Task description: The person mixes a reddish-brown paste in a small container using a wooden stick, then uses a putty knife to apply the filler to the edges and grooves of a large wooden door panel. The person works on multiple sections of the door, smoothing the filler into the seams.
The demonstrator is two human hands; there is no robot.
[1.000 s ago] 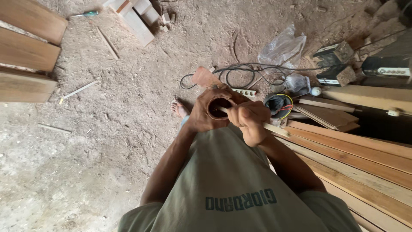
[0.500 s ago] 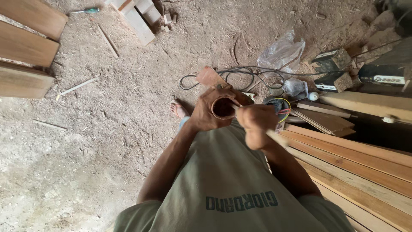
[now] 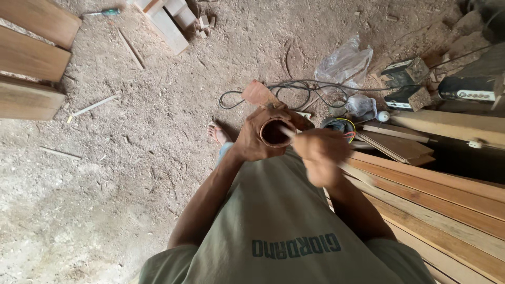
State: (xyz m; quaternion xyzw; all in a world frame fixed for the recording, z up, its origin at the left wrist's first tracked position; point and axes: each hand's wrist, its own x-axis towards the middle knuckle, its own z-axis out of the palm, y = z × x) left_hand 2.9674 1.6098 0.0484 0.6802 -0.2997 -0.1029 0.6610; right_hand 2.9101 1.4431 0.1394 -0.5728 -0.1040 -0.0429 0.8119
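Along the left edge of the dirt floor point(image 3: 121, 173) lie three wooden boards point(image 3: 31, 58), with a green-handled screwdriver point(image 3: 102, 12) near the top edge and pale wood blocks point(image 3: 165, 23) just right of it. At the middle, in front of the chest, the left hand point(image 3: 252, 139) is wrapped around a small brown cup point(image 3: 274, 132), its open mouth turned up toward the camera. A thin pale stick point(image 3: 286, 131) runs from inside that mouth rightward into the right hand point(image 3: 322, 158), which is clenched on it and blurred; the stick's long axis slants down to the right, so the right hand lies just beside the cup. Below the cup a bare foot point(image 3: 216, 132) rests on the floor. Further right lie black cables point(image 3: 294, 87), a clear plastic bag point(image 3: 344, 63), and stacked planks point(image 3: 436, 205) toward the right edge. Nothing stands between hands and cup.
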